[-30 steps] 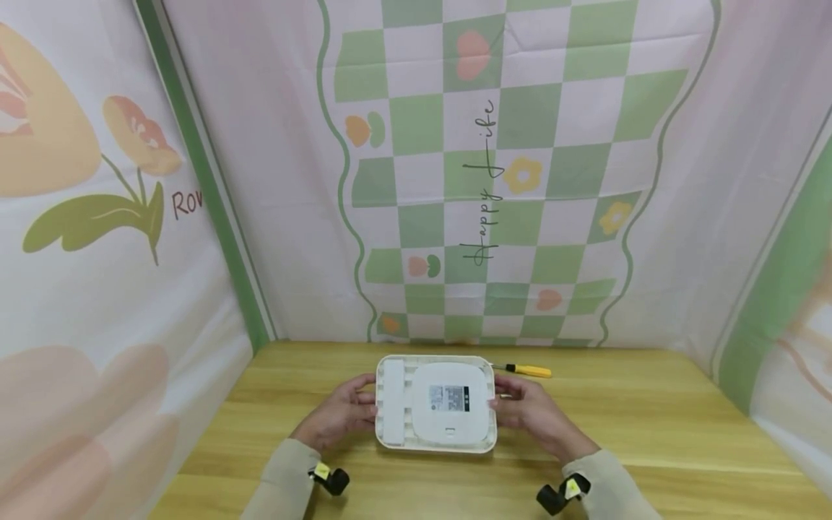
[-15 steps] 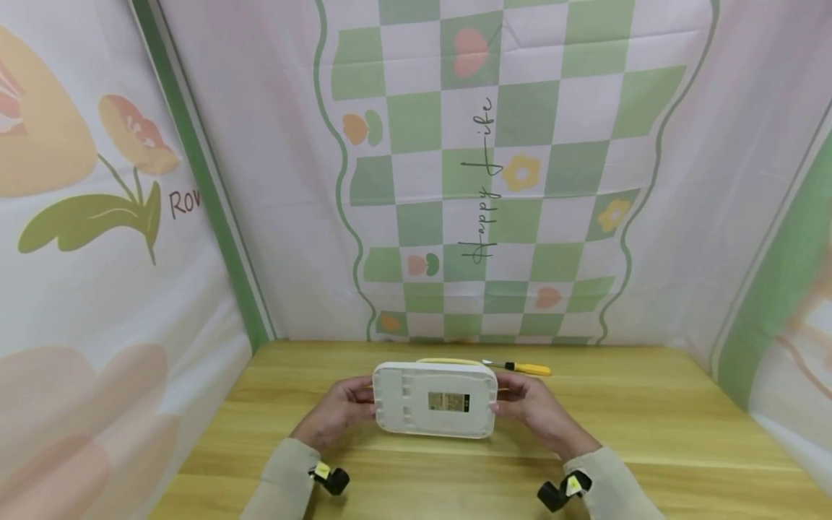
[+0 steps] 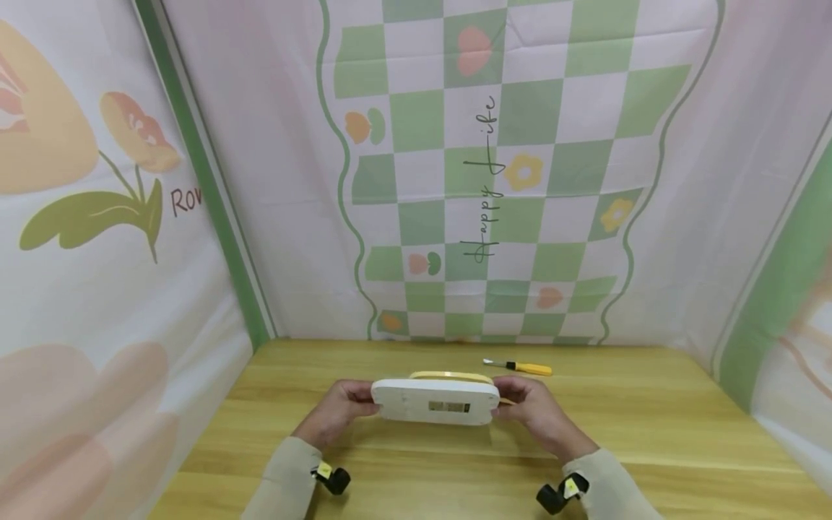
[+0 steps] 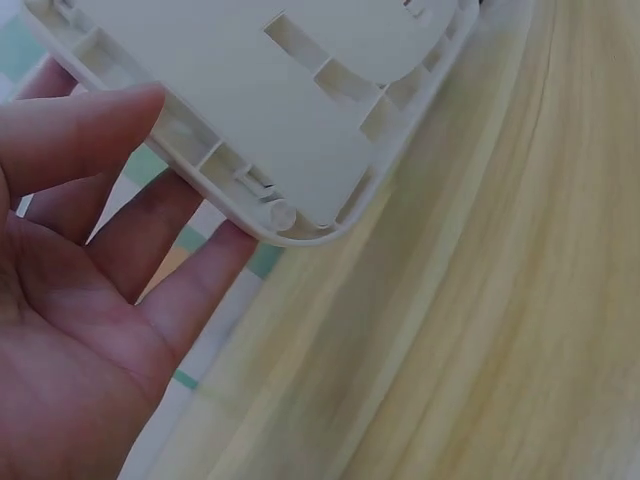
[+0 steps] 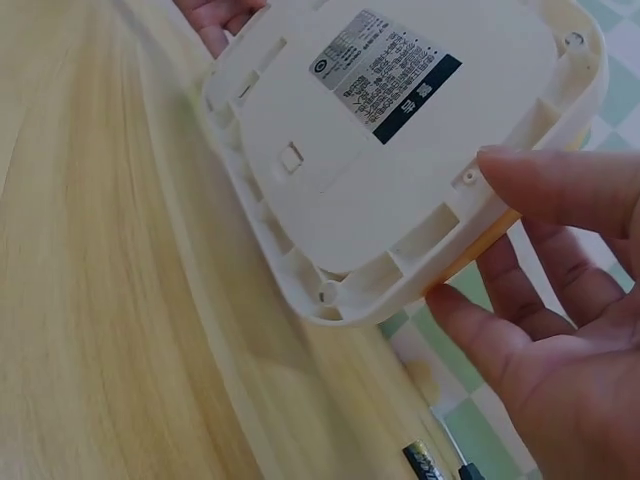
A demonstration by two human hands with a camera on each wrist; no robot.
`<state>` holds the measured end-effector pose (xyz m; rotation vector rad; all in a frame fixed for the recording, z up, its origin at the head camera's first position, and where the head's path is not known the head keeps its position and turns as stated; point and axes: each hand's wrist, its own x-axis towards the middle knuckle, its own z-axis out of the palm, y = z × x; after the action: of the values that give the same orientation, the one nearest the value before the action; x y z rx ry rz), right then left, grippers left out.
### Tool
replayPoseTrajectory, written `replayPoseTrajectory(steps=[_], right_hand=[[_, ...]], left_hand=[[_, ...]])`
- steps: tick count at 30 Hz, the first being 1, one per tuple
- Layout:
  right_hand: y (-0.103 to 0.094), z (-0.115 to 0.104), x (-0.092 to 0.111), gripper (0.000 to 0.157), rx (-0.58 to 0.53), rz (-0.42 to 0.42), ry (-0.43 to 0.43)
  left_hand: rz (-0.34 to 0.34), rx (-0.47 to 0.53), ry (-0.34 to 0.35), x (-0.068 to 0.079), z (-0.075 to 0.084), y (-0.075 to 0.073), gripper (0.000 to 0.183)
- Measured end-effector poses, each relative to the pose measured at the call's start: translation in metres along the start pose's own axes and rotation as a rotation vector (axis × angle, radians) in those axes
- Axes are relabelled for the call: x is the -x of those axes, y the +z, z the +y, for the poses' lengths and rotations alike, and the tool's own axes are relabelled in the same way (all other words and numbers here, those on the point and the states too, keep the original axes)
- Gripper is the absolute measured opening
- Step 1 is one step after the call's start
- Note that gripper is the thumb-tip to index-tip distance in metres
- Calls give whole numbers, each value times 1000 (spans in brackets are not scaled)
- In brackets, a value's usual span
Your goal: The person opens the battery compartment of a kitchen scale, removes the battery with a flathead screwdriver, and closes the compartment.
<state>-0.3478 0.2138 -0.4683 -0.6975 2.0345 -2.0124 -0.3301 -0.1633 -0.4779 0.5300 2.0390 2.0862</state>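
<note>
A white plastic device [image 3: 409, 404] with rounded corners and a yellow raised part [image 3: 448, 375] on its far side is held tilted above the table. In the right wrist view its ribbed underside bears a printed label [image 5: 385, 75] and round corner feet. My left hand [image 3: 338, 412] grips one short end, the thumb on the underside and the fingers behind the edge. At the opposite end my right hand [image 3: 529, 412] pinches the device the same way. Most of the yellow side is hidden.
A screwdriver [image 3: 529, 368] with a yellow handle lies on the wooden table [image 3: 416, 484] behind the device, to the right. Near it a battery [image 5: 422, 462] shows in the right wrist view. Printed fabric curtains [image 3: 520, 217] stand at the back and sides.
Between both hands the device has tipped over: its underside has turned from facing me to nearly edge-on, and the yellow part has come into view along the far edge.
</note>
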Motion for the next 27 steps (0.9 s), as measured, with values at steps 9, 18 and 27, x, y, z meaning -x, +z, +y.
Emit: replayPoseTrajectory(steps=[9,18,27], right_hand=[[1,5,2,38,25,40,-33],[2,9,2,39,51,60,-24],[4,9,2,40,66,57,-2]], left_hand=[[69,-134,-22,1,-2,2,28],[18,-115,-32,1,-4,3,30],[15,-119,-45,1,-3,4,33]])
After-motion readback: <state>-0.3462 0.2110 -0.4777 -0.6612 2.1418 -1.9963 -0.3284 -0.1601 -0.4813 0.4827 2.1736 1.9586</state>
